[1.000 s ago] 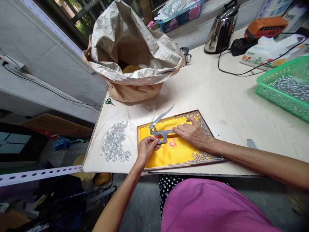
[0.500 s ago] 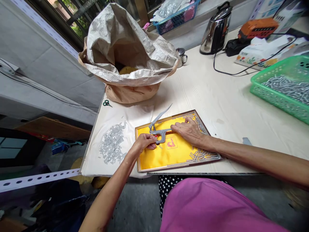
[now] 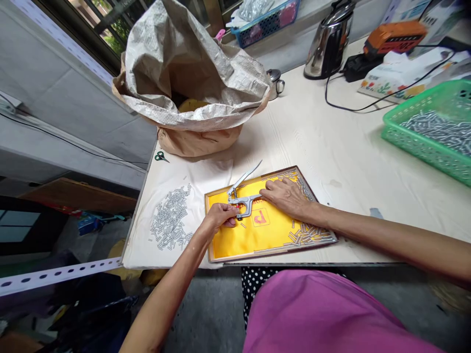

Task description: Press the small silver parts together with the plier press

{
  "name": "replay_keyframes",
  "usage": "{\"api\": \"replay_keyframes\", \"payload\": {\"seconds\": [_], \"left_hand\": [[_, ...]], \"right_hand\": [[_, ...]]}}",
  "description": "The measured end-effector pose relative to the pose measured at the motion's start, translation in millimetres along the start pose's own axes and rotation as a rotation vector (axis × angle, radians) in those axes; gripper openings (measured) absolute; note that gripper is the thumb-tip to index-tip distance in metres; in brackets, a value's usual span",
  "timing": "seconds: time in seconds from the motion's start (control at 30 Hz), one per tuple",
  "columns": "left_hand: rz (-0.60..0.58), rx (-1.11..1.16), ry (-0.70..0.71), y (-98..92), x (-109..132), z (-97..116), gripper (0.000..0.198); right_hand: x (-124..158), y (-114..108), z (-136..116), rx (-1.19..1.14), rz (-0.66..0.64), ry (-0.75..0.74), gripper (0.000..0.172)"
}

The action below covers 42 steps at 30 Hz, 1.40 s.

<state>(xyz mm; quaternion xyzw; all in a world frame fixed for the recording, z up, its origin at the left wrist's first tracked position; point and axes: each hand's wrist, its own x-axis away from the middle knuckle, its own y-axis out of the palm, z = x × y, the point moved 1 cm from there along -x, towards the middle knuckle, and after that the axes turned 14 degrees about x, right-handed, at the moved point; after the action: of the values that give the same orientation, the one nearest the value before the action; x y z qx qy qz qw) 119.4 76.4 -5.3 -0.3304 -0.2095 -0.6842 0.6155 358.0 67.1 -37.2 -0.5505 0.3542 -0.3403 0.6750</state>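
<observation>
A wooden-framed tray (image 3: pixel 221 255) lined with yellow cloth lies at the table's front edge. On it stands a grey metal hand press (image 3: pixel 243 198) with its long lever raised. My right hand (image 3: pixel 285 196) rests on the press body, fingers curled over it. My left hand (image 3: pixel 220 215) is pinched at the press jaw on a small piece I cannot make out. Small silver tubes (image 3: pixel 307 235) lie along the tray's right and near sides. A heap of the same silver tubes (image 3: pixel 170 220) lies on a white cloth (image 3: pixel 147 245) left of the tray.
A large woven sack (image 3: pixel 191 78) stands behind the tray. Small green scissors (image 3: pixel 160 157) lie by it. A green basket (image 3: pixel 430 132) of silver tubes is at the right. A kettle (image 3: pixel 329 41), a black cable (image 3: pixel 368 105), a small metal cup (image 3: pixel 274 83) and boxes line the back.
My left hand has closed in tighter at the press jaw. My right hand has shifted slightly along the press. The view has drifted a little.
</observation>
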Motion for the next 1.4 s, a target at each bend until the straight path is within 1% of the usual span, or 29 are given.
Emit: {"api": "replay_keyframes", "payload": {"seconds": [0.1, 0.13, 0.2, 0.27, 0.33, 0.5, 0.63, 0.73, 0.8, 0.83, 0.87, 0.9, 0.93, 0.97, 1.0, 1.03, 1.07, 1.1, 1.17, 1.27, 1.33, 1.4], "left_hand": [[-0.006, 0.012, 0.002, 0.9, 1.1, -1.1, 0.029], [-0.009, 0.015, 0.003, 1.1, 1.5, -1.2, 0.028], [-0.005, 0.015, 0.004, 1.5, 2.4, -1.4, 0.027], [0.013, 0.010, 0.001, 1.7, 3.0, -1.5, 0.026], [0.027, 0.004, -0.003, 2.0, 3.4, -1.6, 0.026], [0.023, 0.006, 0.013, 3.0, 5.0, -1.7, 0.028], [0.029, -0.007, 0.019, 2.9, 4.1, -1.8, 0.032], [0.035, -0.050, 0.019, 4.0, 5.8, -3.9, 0.028], [0.090, -0.163, 0.047, 7.2, 12.4, -6.6, 0.025], [0.146, -0.254, 0.112, 10.1, 17.6, -7.7, 0.024], [0.218, -0.362, 0.218, 14.1, 23.5, -8.3, 0.022], [0.291, -0.483, 0.360, 19.4, 29.4, -8.2, 0.020], [0.364, -0.600, 0.535, 25.8, 34.7, -7.4, 0.020], [0.400, -0.712, 0.687, 33.1, 38.3, -6.2, 0.028], [0.403, -0.823, 0.796, 40.6, 39.5, -4.5, 0.039], [0.388, -0.924, 0.874, 47.5, 38.6, -2.2, 0.049], [0.357, -1.009, 0.922, 53.6, 35.9, 0.7, 0.057], [0.322, -1.076, 0.944, 58.7, 32.1, 3.9, 0.061], [0.270, -1.163, 0.936, 66.7, 24.3, 10.6, 0.063], [0.258, -1.254, 0.868, 75.8, 18.0, 19.9, 0.063], [0.253, -1.319, 0.835, 80.0, 17.8, 25.3, 0.059], [0.210, -1.364, 0.814, 81.8, 18.6, 29.8, 0.050]], "right_hand": [[-3.0, -3.2, 3.6, 0.041, 0.155, -0.014, 0.028], [-5.3, -3.7, 6.1, 0.046, 0.204, -0.018, 0.034], [-11.9, -3.5, 12.3, 0.044, 0.261, -0.031, 0.056], [-20.1, -2.7, 18.8, 0.028, 0.257, -0.052, 0.073], [-28.1, -2.1, 23.6, 0.009, 0.224, -0.078, 0.080], [-39.8, 1.3, 27.0, 0.005, 0.178, -0.118, 0.084], [-42.1, 5.6, 29.0, -0.011, 0.177, -0.099, 0.087], [-41.8, 2.9, 29.9, 0.005, 0.151, -0.089, 0.078], [-40.4, -1.5, 28.9, 0.027, 0.143, -0.102, 0.066], [-39.4, -3.6, 27.8, 0.035, 0.146, -0.110, 0.058], [-38.0, -5.3, 26.5, 0.040, 0.154, -0.119, 0.050], [-36.5, -6.6, 24.9, 0.044, 0.168, -0.127, 0.043], [-34.9, -7.2, 23.3, 0.051, 0.186, -0.134, 0.038], [-33.3, -7.5, 21.6, 0.060, 0.209, -0.145, 0.034], [-31.6, -7.5, 20.0, 0.068, 0.235, -0.157, 0.032], [-30.0, -7.6, 18.6, 0.070, 0.264, -0.166, 0.031], [-28.4, -7.7, 17.5, 0.065, 0.293, -0.170, 0.030], [-26.7, -8.0, 16.7, 0.055, 0.316, -0.172, 0.031], [-23.5, -8.6, 15.8, 0.037, 0.333, -0.169, 0.033], [-19.2, -7.7, 14.8, 0.029, 0.276, -0.156, 0.040], [-16.7, -6.0, 12.6, 0.004, 0.224, -0.139, 0.036], [-14.7, -3.7, 8.5, -0.031, 0.189, -0.113, 0.027]]}}
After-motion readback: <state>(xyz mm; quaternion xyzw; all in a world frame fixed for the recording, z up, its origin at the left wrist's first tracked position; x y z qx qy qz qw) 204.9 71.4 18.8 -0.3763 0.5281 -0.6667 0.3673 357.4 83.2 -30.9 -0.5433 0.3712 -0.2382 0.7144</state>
